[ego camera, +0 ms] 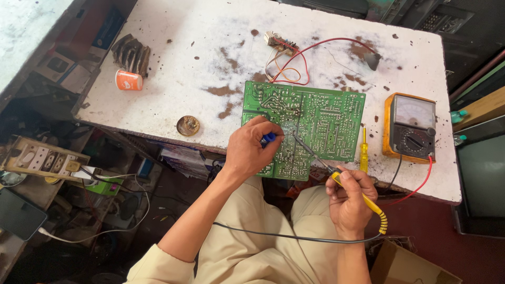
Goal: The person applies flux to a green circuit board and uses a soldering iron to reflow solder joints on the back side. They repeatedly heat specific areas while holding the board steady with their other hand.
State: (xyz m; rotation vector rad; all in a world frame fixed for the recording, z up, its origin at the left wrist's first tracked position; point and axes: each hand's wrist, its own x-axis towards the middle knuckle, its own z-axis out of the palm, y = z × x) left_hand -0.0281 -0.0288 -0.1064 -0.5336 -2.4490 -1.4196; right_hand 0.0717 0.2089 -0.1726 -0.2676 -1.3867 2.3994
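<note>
A soldering iron (344, 184) is gripped by the closed right hand (348, 202). A blue tool (268, 138) is pinched in the left hand (250, 150), whose fingers (265, 126) are pressed onto the green circuit board (326, 118).

A stained white worktop (173, 63) fills the centre; cluttered shelves (47, 163) at nine o'clock, reddish floor (447, 252) at four o'clock.

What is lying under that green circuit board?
The green circuit board rests on the white table, its near edge overhanging the person's lap. Red and orange wires emerge behind it. Anything beneath stays hidden.
</note>
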